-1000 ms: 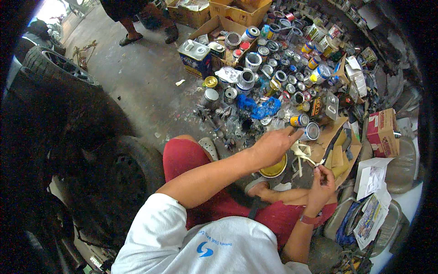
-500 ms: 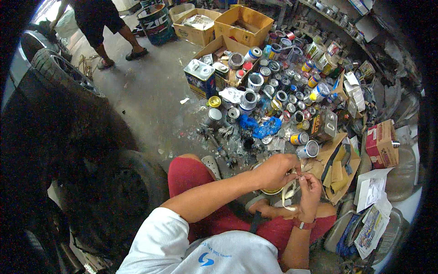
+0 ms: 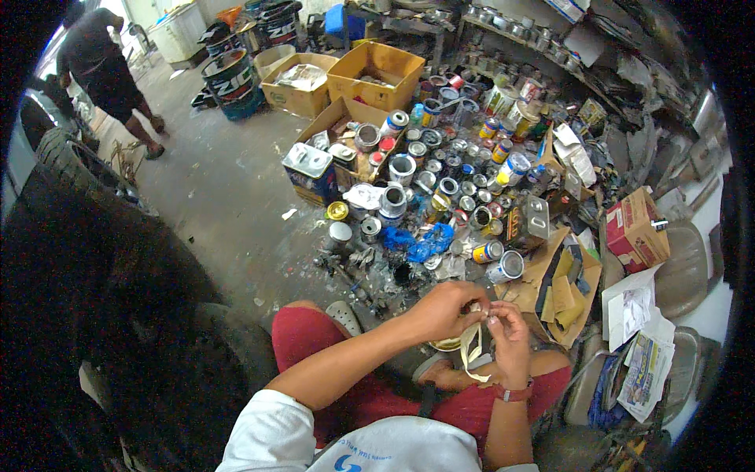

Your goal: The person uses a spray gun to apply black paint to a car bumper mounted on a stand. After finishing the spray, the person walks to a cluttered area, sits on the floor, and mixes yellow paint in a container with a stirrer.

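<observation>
My left hand [image 3: 450,311] and my right hand [image 3: 510,334] meet fingertip to fingertip above my lap, both closed in a pinch. From between them hangs a thin, twisted cream strip [image 3: 469,351], which looks like masking tape. Its upper end is hidden by the fingers. A red band circles my right wrist. Partly covered by my left hand, a round yellow-rimmed can or lid [image 3: 447,344] sits just below. My knees in red shorts [image 3: 303,338] are bent on either side.
Many used paint cans [image 3: 448,189] crowd the floor ahead, with a crumpled blue plastic bag [image 3: 421,242] before them. Cardboard boxes [image 3: 373,75] stand behind. An opened carton [image 3: 554,287] lies at right, near newspapers [image 3: 646,377]. Car wheels are at left; another person [image 3: 102,67] is far left.
My view has tilted up, showing more of the back of the room. The other person has stepped farther away. My hands stay pinched together, and the strip hangs more in the open.
</observation>
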A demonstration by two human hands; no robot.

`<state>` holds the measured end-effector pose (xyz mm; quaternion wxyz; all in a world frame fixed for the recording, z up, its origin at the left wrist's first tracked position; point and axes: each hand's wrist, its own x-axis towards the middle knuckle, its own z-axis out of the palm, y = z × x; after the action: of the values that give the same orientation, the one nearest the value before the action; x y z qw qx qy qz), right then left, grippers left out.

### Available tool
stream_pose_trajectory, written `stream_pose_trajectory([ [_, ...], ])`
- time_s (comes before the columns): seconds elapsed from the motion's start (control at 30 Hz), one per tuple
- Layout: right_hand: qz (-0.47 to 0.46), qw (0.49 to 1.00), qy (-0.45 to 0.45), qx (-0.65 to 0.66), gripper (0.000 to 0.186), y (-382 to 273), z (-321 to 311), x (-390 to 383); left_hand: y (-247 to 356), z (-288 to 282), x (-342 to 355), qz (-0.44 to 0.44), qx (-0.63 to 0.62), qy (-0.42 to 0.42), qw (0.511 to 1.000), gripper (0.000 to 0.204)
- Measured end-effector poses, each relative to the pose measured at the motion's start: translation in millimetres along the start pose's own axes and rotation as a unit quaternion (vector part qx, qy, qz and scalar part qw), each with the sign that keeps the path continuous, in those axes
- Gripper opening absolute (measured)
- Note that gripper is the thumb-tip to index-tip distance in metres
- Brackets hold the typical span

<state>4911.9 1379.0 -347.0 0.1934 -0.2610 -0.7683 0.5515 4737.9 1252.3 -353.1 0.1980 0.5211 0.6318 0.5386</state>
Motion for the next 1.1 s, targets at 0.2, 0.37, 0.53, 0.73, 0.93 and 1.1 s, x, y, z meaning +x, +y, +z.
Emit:
stream_pose_trajectory([
  [0.2,-0.012,0.998,-0.005,-0.059,0.011,-3.4,-6.0,-6.3,4.8,-2.3,1.7,-0.010,0.007,-0.026,1.000,0.020],
  [0.37,0.016,0.997,0.059,0.046,0.019,10.6,0.3,0.5,6.8,-1.3,3.3,-0.036,0.007,-0.042,0.998,0.019],
  [0.53,-0.023,0.992,0.003,0.122,0.064,12.7,-3.2,1.9,9.8,-4.4,2.9,-0.119,-0.117,-0.010,0.986,0.020],
  [0.73,0.072,0.967,-0.023,0.243,0.075,7.6,-6.7,-3.9,1.5,-14.0,6.9,-0.094,-0.180,0.040,0.978,0.039],
  [0.93,0.010,0.909,0.407,0.086,0.035,21.7,-121.8,-1.5,-7.2,-21.9,6.2,-0.136,-0.449,0.018,0.883,0.063],
  [1.1,-0.030,0.709,0.699,0.091,0.062,42.2,-250.7,-51.2,-0.8,-33.0,7.2,-0.122,-0.589,-0.008,0.799,0.064],
])
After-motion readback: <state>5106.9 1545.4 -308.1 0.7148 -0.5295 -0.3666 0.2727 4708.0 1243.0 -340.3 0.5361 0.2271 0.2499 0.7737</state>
